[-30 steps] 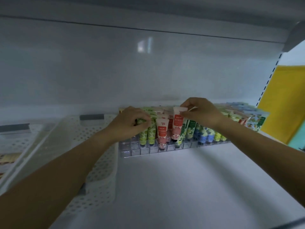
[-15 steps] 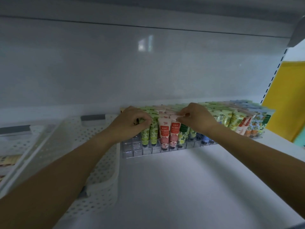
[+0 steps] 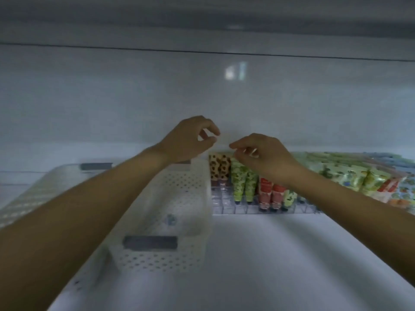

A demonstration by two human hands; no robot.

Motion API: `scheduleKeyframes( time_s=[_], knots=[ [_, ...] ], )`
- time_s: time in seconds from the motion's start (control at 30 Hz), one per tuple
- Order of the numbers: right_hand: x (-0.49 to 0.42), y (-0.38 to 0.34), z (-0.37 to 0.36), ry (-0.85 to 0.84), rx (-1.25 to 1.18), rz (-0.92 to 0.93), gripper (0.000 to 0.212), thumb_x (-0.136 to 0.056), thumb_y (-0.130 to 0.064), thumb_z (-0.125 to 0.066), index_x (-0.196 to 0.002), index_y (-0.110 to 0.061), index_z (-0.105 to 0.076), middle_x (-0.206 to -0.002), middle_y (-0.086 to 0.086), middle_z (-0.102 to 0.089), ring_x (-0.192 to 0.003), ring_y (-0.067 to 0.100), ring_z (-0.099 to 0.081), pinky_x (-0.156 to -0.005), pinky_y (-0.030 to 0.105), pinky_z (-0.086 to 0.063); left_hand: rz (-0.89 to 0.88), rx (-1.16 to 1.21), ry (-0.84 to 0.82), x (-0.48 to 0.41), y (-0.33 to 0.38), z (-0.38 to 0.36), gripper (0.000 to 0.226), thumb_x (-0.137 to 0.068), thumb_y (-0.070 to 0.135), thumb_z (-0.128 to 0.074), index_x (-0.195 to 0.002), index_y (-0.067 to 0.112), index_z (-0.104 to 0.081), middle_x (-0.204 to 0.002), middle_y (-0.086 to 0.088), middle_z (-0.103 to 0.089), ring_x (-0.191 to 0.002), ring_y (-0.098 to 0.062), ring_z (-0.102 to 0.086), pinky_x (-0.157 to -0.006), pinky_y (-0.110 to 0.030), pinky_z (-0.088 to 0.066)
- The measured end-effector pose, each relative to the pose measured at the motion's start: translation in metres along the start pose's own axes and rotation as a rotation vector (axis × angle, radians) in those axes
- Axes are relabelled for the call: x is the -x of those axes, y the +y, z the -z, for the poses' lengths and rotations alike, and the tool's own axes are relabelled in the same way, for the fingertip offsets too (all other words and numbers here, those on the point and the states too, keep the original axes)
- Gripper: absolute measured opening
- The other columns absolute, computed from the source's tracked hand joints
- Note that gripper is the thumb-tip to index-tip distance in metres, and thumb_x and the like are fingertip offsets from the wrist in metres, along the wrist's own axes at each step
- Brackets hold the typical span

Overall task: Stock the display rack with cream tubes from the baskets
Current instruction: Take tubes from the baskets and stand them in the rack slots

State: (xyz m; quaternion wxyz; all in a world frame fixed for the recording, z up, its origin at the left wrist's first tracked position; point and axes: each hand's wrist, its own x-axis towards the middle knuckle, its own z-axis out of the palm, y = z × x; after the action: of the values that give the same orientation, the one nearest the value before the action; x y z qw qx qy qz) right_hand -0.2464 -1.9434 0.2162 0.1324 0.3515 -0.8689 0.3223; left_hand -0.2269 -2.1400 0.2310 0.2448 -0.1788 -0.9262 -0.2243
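A clear plastic display rack (image 3: 226, 211) stands on the white shelf against the back wall. Upright in it are leopard-print cream tubes (image 3: 220, 170), green tubes (image 3: 242, 184) and red tubes (image 3: 270, 194). More green and floral tubes (image 3: 350, 176) fill the rack's right part. My left hand (image 3: 190, 139) hovers above the rack's left end, fingers loosely curled, holding nothing. My right hand (image 3: 263, 157) hovers just above the tube tops, fingers loosely curled with nothing in them. A white perforated basket (image 3: 179, 198) sits left of the rack under my left forearm.
A second white perforated basket (image 3: 33, 194) lies further left. The shelf surface (image 3: 269, 254) stretches in front of the rack. The white back wall (image 3: 202, 97) rises close behind the tubes, and an upper shelf (image 3: 202, 16) runs overhead.
Both hands have let go of the tubes and risen above the rack. The red tube now stands in the rack. The view has shifted left, so the basket shows more.
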Motion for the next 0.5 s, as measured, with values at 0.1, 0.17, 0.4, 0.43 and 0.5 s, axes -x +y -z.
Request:
scheduleKeyframes(
  time_s=[0.1,0.17,0.4,0.43,0.5],
  knots=[
    [-0.012,-0.033,-0.031,-0.121,-0.087,0.072,0.026,-0.091,-0.021,-0.056,-0.116,-0.021,-0.063,-0.106,-0.002,-0.058,-0.09,0.004,-0.051,-0.072,-0.005,-0.032,0.096,-0.045,0.002,0.034,-0.019,0.041,0.014,-0.089,0.015,-0.058,-0.102,0.017,-0.063,-0.102,0.008,-0.055,-0.078,0.0,-0.054,-0.071,0.002,-0.035],
    [-0.023,-0.057,-0.053,-0.186,-0.095,0.141,0.026,-0.092,-0.024,-0.055,-0.116,-0.022,-0.063,-0.108,-0.004,-0.059,-0.091,0.003,-0.051,-0.074,-0.004,-0.033,0.182,-0.065,0.003,0.065,-0.034,0.068,0.015,-0.088,0.014,-0.059,-0.099,0.023,-0.061,-0.098,0.016,-0.054,-0.08,0.005,-0.055,-0.072,0.0,-0.037],
    [-0.056,-0.132,-0.127,-0.428,-0.149,0.32,0.029,-0.091,-0.029,-0.056,-0.117,-0.02,-0.063,-0.118,-0.003,-0.063,-0.094,0.002,-0.053,-0.075,0.005,-0.037,0.494,-0.082,-0.036,0.166,-0.08,0.121,0.017,-0.085,0.009,-0.064,-0.099,0.018,-0.063,-0.098,0.004,-0.062,-0.086,-0.007,-0.06,-0.073,-0.006,-0.046],
    [-0.06,-0.139,-0.136,-0.456,-0.159,0.319,0.029,-0.09,-0.029,-0.057,-0.117,-0.019,-0.063,-0.119,-0.003,-0.063,-0.095,0.002,-0.053,-0.079,0.011,-0.037,0.523,-0.088,-0.079,0.175,-0.085,0.122,0.017,-0.085,0.008,-0.064,-0.099,0.017,-0.064,-0.098,0.004,-0.063,-0.086,-0.007,-0.06,-0.073,-0.004,-0.045],
    [-0.069,-0.149,-0.154,-0.515,-0.139,0.319,0.031,-0.089,-0.028,-0.059,-0.117,-0.017,-0.063,-0.12,-0.002,-0.062,-0.099,0.004,-0.054,-0.084,0.016,-0.037,0.581,-0.081,-0.207,0.188,-0.093,0.121,0.02,-0.084,0.005,-0.063,-0.103,0.012,-0.065,-0.097,0.003,-0.063,-0.086,-0.006,-0.06,-0.074,-0.004,-0.046]
  ],
)
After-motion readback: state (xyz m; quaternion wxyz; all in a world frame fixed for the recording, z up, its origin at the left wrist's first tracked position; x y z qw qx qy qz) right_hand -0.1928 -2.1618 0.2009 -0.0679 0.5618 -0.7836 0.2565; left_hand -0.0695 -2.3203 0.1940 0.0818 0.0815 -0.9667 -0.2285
